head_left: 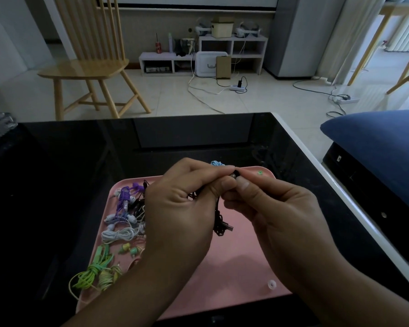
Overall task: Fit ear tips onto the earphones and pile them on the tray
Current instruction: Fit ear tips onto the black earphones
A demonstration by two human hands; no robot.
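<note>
A glossy black glass-topped table [80, 161] with a white rim fills the near ground. Beyond it, far left, a pale wooden spindle-back chair [90, 64] stands on a floor of light cream tiles [175, 100]. Against the far wall a low white stepped shelf unit [232, 47] holds small clutter, and white cables [198, 90] run from it across the floor to a power strip [237, 88]. On the right sit a dark blue cushion [376, 142], a grey curtain [293, 36] and slanting pale wooden legs [366, 53]. The light is dim, brighter at far right.

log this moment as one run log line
step: fitting tip | left hand: holds black earphone | right hand: pinches it | tray: earphones piled left
</note>
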